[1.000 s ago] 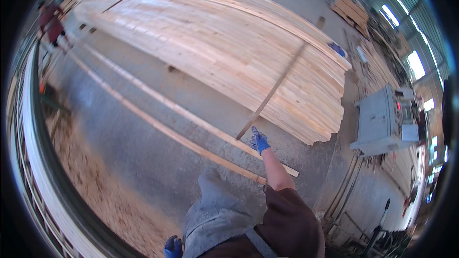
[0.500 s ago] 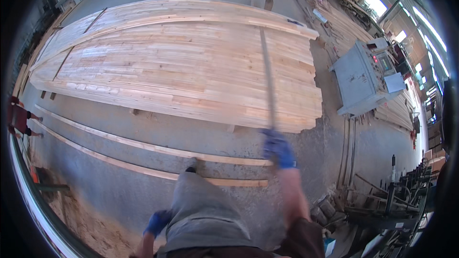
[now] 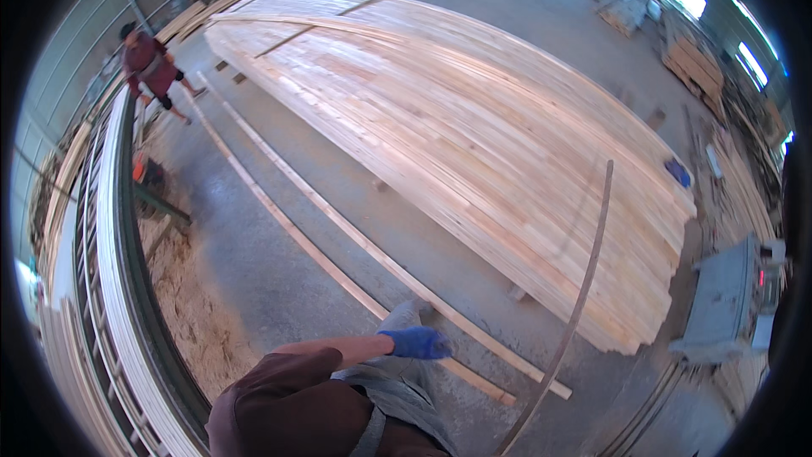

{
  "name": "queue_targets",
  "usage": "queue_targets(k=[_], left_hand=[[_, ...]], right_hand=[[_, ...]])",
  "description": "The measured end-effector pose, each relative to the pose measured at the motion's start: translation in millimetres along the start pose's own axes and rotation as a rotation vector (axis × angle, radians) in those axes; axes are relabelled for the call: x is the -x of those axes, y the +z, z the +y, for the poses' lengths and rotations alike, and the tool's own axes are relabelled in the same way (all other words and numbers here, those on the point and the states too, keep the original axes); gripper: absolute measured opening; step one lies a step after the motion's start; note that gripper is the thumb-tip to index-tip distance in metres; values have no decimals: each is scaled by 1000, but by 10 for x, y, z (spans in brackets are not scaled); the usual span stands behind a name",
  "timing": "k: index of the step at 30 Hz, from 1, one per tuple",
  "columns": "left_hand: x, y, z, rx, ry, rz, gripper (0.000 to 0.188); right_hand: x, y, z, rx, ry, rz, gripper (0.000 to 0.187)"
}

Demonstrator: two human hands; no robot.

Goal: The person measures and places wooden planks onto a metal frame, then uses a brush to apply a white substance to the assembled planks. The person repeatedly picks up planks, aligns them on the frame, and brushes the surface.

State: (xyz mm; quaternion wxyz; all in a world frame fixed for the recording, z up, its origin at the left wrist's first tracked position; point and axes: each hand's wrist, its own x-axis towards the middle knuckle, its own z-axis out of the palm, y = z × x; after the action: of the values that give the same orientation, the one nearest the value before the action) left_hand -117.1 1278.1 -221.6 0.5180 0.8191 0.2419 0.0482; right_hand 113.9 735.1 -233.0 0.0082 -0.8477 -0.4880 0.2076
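My left hand (image 3: 416,343), in a blue glove, reaches across in front of my grey apron (image 3: 406,393). It appears above the nearer of two long wooden strips (image 3: 321,261) on the floor; whether it touches the strip is unclear. Motion blur smears its fingers, and I see nothing held in it. My right hand is outside the picture. A thin wooden stick (image 3: 584,288) rises from the lower edge, its far end over the large stack of pale boards (image 3: 448,110); its near end is cut off. The farther wooden strip (image 3: 338,233) runs alongside the stack.
A person (image 3: 152,68) in a dark red top stands at the strips' far end. Metal rails (image 3: 118,288) border the left beside sawdust (image 3: 199,305). At right stands a grey machine cabinet (image 3: 719,292). A dark blue item (image 3: 677,173) lies on the stack's far edge.
The view has swung left, bringing the person and rails further in. My right hand, earlier gripping the stick, has left the picture. My left hand has come forward across my apron.
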Motion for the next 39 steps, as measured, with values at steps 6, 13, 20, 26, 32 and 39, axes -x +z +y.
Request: queue_targets(k=[6, 13, 20, 26, 32, 39], left_hand=[[503, -1033, 329, 50, -17, 19, 33], [1977, -2794, -1512, -93, -74, 496, 41], [3505, -5078, -1672, 185, -777, 900, 49], [3646, -6591, -2798, 49, -639, 621, 45], [3793, -8690, -4536, -225, -732, 517, 41], [4159, -10696, -5673, -182, -716, 456, 40]], right_hand=[[-2245, -395, -1663, -637, 218, -289, 57], [-4223, -898, -4624, -743, 84, -608, 57], [-5352, -716, -7062, -949, 39, -523, 28], [-6376, -52, -8772, -748, -189, -476, 25], [-7538, 1274, -10082, -405, -790, -170, 34], [-7766, 1703, -11292, -309, -312, -523, 28]])
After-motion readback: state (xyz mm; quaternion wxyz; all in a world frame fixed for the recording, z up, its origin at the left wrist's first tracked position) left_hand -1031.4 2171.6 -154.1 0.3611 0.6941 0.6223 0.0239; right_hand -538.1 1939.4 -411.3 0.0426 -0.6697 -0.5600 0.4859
